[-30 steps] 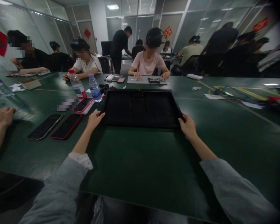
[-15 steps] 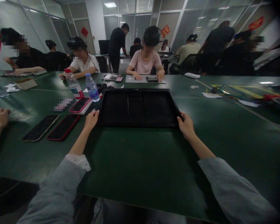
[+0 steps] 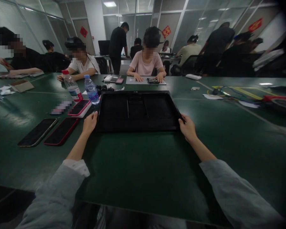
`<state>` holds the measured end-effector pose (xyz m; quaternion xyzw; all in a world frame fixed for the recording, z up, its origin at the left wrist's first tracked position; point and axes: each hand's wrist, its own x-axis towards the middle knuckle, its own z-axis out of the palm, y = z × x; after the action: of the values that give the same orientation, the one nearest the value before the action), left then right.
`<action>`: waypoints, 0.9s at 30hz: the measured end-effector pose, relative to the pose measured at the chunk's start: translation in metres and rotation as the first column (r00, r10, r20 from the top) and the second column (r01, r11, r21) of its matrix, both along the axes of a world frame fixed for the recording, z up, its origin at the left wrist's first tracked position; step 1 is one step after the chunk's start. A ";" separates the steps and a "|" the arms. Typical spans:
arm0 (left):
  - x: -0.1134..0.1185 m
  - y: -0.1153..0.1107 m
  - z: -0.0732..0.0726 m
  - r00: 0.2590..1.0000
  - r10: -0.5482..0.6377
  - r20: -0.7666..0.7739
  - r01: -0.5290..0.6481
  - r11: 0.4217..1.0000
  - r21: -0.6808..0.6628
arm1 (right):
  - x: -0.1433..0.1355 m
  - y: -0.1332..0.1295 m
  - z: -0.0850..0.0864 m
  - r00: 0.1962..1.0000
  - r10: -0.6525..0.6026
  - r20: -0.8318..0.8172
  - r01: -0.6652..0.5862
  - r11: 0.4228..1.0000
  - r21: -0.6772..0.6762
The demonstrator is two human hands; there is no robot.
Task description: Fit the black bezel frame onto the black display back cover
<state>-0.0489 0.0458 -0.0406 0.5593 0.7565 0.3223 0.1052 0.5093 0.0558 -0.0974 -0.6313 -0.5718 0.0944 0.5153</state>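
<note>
A black rectangular tray (image 3: pixel 114 109) with a raised rim lies in front of me over the green table, with two thin lines and a small bracket shape in its middle. My left hand (image 3: pixel 90 122) is closed at its left side, thumb up along the rim. At the opposite side, my right hand (image 3: pixel 187 128) grips the rim with fingers partly hidden underneath. Close to my left hand lie a red-edged phone (image 3: pixel 61 131), a dark phone (image 3: pixel 37 132) and a pink-edged phone (image 3: pixel 79 107) on a white box.
Two bottles, one red-capped (image 3: pixel 72 85) and one blue-capped (image 3: pixel 91 90), stand left of the tray. Across the green table (image 3: pixel 143 171), a person in pink (image 3: pixel 146 62) works on a grey mat. Cables (image 3: pixel 231 92) and papers lie at the right.
My view has turned slightly right, so most things sit a little further left. Another person's hand at the left edge is out of view. Both my hands keep their hold on the tray.
</note>
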 end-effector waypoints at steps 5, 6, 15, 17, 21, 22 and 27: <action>0.002 -0.001 0.000 1.000 0.004 -0.011 -0.005 0.999 -0.050 | 0.001 0.000 0.002 1.000 0.003 0.020 -0.003 1.000 0.000; 0.003 -0.002 0.000 1.000 0.011 -0.017 -0.012 0.999 -0.052 | 0.002 0.000 0.002 1.000 0.006 0.026 -0.006 1.000 -0.001; 0.005 -0.004 0.001 0.998 0.041 -0.053 -0.044 0.997 -0.070 | -0.001 0.005 0.007 1.000 -0.011 -0.013 0.011 0.999 -0.042; 0.001 -0.003 0.000 0.998 0.030 -0.047 -0.033 0.997 -0.071 | 0.002 0.001 0.010 0.998 0.009 -0.065 -0.017 0.993 -0.121; -0.006 0.002 -0.004 1.000 0.017 -0.004 -0.017 0.999 -0.043 | 0.011 -0.010 0.016 0.971 0.178 -0.162 -0.220 0.931 -0.291; -0.007 0.003 -0.005 1.000 0.012 0.002 -0.012 0.999 -0.044 | 0.011 -0.012 0.017 0.962 0.214 -0.171 -0.258 0.917 -0.305; -0.008 0.004 -0.008 1.000 0.009 -0.005 -0.009 0.998 -0.055 | -0.004 -0.005 0.022 0.944 0.205 -0.256 -0.272 0.926 -0.261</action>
<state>-0.0572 0.0494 -0.0490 0.5537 0.7678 0.3003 0.1172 0.5056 0.0509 -0.0758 -0.6110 -0.5626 0.3111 0.4619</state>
